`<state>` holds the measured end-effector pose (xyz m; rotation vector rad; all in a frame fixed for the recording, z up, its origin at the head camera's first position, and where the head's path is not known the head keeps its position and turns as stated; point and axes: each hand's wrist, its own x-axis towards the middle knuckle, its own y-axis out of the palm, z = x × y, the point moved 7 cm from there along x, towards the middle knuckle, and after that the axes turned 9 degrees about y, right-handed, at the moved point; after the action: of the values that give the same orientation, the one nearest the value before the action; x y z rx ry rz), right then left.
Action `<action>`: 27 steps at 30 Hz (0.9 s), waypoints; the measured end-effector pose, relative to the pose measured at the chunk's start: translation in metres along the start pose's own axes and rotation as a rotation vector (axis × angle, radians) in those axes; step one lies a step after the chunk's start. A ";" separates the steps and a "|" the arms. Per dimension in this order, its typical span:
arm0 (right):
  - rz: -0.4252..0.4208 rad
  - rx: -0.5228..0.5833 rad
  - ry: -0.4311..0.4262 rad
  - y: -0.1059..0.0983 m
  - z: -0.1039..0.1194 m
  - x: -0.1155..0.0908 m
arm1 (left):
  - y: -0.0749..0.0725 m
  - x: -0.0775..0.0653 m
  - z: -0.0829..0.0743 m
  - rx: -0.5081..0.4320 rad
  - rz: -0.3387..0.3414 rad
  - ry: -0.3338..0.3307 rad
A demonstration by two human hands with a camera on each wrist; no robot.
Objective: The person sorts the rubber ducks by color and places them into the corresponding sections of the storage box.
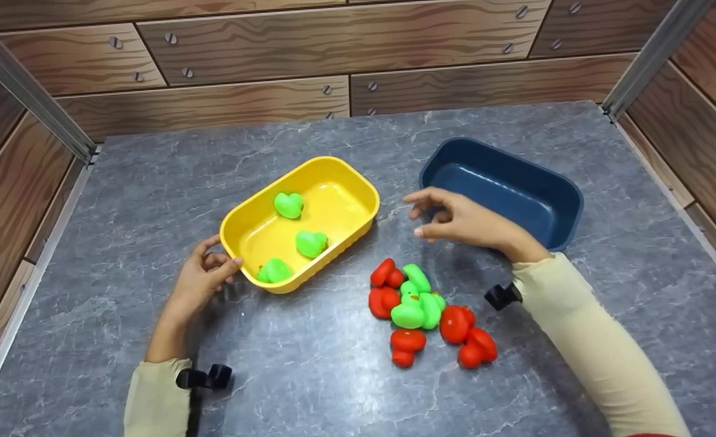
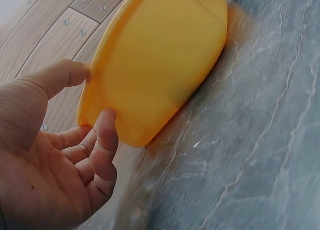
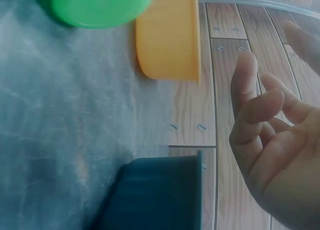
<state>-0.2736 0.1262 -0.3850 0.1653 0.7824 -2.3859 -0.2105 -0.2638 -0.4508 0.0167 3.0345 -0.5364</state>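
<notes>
My left hand [image 1: 197, 282] is at the near left end of a yellow tub [image 1: 346, 249], its thumb and a finger holding the rim. In the left wrist view the other fingers [image 2: 102, 172] curl loosely beside the tub wall. Three green toy ducks [image 1: 288, 205] lie inside the tub. My right hand [image 1: 461, 218] hovers with relaxed, bent fingers and nothing in them, between the yellow tub and a dark blue tub [image 1: 567, 221]. Below it on the table is a pile of green ducks [image 1: 415, 309] and red ducks [image 1: 455, 323].
The grey marbled table [image 1: 309, 376] is bordered by wood-patterned walls [image 1: 346, 39] at the back and both sides. Nothing shows in the visible part of the blue tub, partly hidden by my right arm. Black straps with mounts [image 1: 203, 377] sit on both sleeves.
</notes>
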 end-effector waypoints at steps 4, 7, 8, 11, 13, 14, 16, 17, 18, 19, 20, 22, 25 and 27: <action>0.044 -0.011 0.005 0.007 -0.005 -0.005 | 0.000 0.000 0.000 -0.001 0.001 -0.006; 0.066 -0.029 0.007 0.012 -0.010 -0.008 | 0.000 0.000 0.001 -0.004 0.004 -0.008; 0.072 -0.036 0.010 0.013 -0.012 -0.009 | 0.000 0.000 0.001 -0.006 0.004 -0.009; 0.101 -0.047 0.032 0.018 -0.020 -0.011 | 0.000 0.000 0.001 -0.014 0.001 -0.014; 0.121 -0.052 0.048 0.021 -0.025 -0.011 | 0.000 0.000 0.000 -0.023 -0.002 -0.016; 0.130 -0.050 0.054 0.023 -0.027 -0.011 | 0.001 0.000 0.000 -0.029 -0.003 -0.015; 0.143 -0.052 0.066 0.025 -0.030 -0.012 | 0.001 0.000 0.000 -0.034 -0.002 -0.009; 0.148 -0.057 0.067 0.026 -0.031 -0.013 | 0.001 0.000 0.000 -0.036 -0.002 -0.005; 0.153 -0.062 0.067 0.027 -0.032 -0.013 | 0.001 0.000 0.000 -0.035 -0.001 -0.002; 0.159 -0.065 0.070 0.027 -0.033 -0.014 | 0.001 -0.001 0.000 -0.035 -0.001 0.000; 0.165 -0.070 0.073 0.028 -0.034 -0.015 | 0.001 -0.001 0.000 -0.034 0.000 0.003; 0.178 -0.087 0.077 0.030 -0.036 -0.015 | 0.001 0.000 0.000 -0.030 0.000 0.002; 0.202 -0.111 0.081 0.034 -0.038 -0.016 | 0.000 0.000 0.000 -0.031 -0.004 -0.004; 0.217 -0.121 0.086 0.037 -0.040 -0.017 | 0.000 0.000 0.000 -0.030 -0.006 -0.008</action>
<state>-0.2413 0.1346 -0.4309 0.2889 0.8987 -2.1323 -0.2108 -0.2635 -0.4507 0.0036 3.0358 -0.4896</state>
